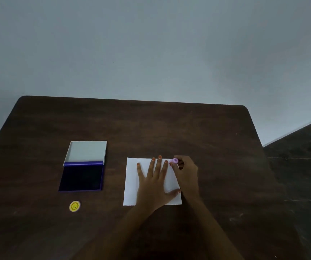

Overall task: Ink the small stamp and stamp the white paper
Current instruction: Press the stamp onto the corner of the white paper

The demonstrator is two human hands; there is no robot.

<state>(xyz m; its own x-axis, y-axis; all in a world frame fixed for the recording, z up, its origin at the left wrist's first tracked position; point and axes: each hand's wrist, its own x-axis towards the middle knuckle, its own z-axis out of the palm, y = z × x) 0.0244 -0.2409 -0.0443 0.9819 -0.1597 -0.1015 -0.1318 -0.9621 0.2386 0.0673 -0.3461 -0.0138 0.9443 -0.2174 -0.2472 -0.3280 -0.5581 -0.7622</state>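
Observation:
A white paper lies on the dark wooden table, right of centre. My left hand rests flat on the sheet with fingers spread. My right hand is closed around a small pale purple stamp at the paper's far right corner. Whether the stamp's face touches the paper I cannot tell. To the left lies the ink pad, open, with dark blue ink showing and its white lid folded back.
A small round yellow cap with a smiling face lies on the table in front of the ink pad. The table's far edge meets a plain grey wall. A dark floor shows beyond the table's right edge.

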